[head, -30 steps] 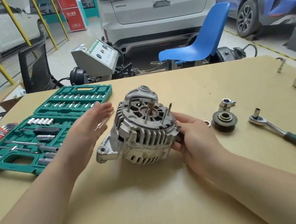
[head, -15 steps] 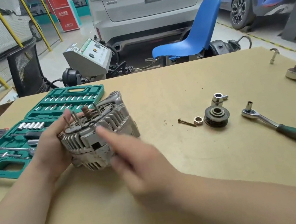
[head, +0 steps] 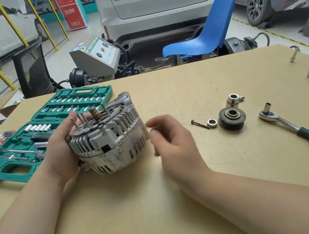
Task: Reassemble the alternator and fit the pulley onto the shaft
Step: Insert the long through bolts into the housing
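— What is worn on the arms?
— Nothing is worn: both forearms are seen bare to the frame's edge.
— And the left hand and right hand?
— No gloves, rings or watch are seen.

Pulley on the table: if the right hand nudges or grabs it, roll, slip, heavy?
The pulley lies flat on its face, so a nudge should slide it, not roll it. It looks like solid metal, probably heavy for its size. The grooved rim should give fingers decent grip.
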